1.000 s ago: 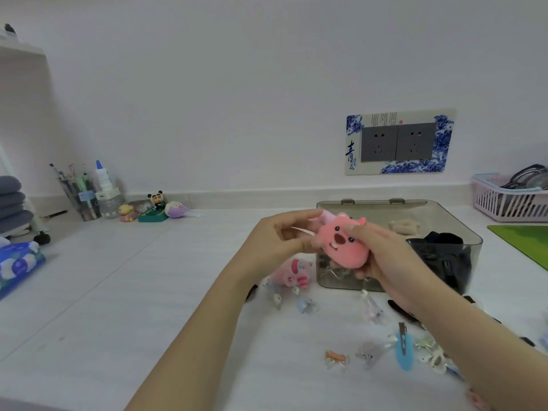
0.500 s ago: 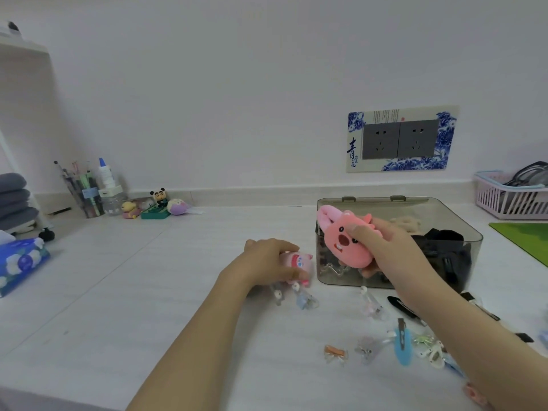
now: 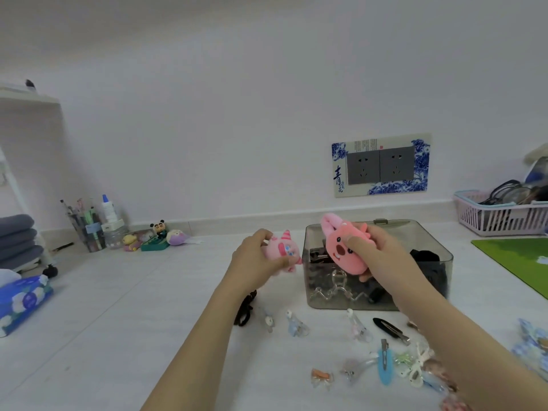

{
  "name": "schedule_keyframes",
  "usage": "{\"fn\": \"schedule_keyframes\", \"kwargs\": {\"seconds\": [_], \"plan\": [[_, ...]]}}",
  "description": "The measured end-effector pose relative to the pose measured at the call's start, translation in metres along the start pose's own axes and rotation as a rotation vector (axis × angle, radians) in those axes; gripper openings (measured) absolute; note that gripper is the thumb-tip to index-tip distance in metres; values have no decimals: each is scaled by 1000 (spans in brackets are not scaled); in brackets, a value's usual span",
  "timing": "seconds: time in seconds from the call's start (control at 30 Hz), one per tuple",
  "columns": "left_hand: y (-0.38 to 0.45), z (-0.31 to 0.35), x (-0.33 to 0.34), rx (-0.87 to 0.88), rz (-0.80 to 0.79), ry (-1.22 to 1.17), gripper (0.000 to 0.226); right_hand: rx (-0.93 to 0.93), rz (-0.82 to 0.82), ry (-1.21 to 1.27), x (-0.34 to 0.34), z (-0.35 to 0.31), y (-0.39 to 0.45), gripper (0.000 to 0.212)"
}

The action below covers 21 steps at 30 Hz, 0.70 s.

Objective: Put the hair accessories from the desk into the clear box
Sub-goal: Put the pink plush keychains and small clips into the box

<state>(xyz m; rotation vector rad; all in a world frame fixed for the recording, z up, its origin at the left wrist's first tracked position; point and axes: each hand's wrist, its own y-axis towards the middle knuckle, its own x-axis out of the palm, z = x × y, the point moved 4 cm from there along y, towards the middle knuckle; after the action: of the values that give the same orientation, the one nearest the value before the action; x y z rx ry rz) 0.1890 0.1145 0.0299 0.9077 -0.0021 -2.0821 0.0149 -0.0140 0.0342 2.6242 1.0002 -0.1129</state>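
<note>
My right hand [image 3: 382, 253] grips a large pink plush clip [image 3: 341, 247] above the front left part of the clear box [image 3: 439, 256], which holds dark hair ties and a clear claw clip. Just left of the box, my left hand [image 3: 252, 259] holds a smaller pink plush clip [image 3: 283, 252] lifted off the desk. Several small clips lie on the desk in front of the box: a black snap clip [image 3: 390, 326], a blue one [image 3: 385, 363], an orange one [image 3: 320, 376] and clear ones. A black hair tie [image 3: 244, 311] lies beside my left forearm.
A pink basket [image 3: 501, 215] stands at the back right, with a green mat [image 3: 522, 259] in front of it. A pen holder [image 3: 87, 232], a bottle and small figurines [image 3: 157, 235] sit at the back left. A blue tissue pack [image 3: 20, 301] lies at the left edge.
My left hand went down to the desk, closed on the smaller pink plush clip and lifted it. My right hand kept the large plush clip over the box.
</note>
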Motion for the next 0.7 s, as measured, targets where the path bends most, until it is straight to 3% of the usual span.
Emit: {"fn": "schedule_keyframes", "kwargs": {"seconds": [0.1, 0.27, 0.4, 0.57, 0.7], "plan": [[-1, 22, -4, 7, 40, 79, 57, -20, -18, -101, -16, -7, 6, 22], [2, 55, 2, 48, -18, -111, 44, -43, -39, -182, -42, -16, 13, 26], [3, 81, 31, 43, -30, -203, 46, -24, -58, -197, -72, -11, 21, 24], [13, 95, 73, 61, -89, -290, 35, -36, -19, -345, -110, 1, 43, 40], [27, 94, 91, 50, -92, -270, 39, -79, -182, -513, -123, 0, 55, 31]]}}
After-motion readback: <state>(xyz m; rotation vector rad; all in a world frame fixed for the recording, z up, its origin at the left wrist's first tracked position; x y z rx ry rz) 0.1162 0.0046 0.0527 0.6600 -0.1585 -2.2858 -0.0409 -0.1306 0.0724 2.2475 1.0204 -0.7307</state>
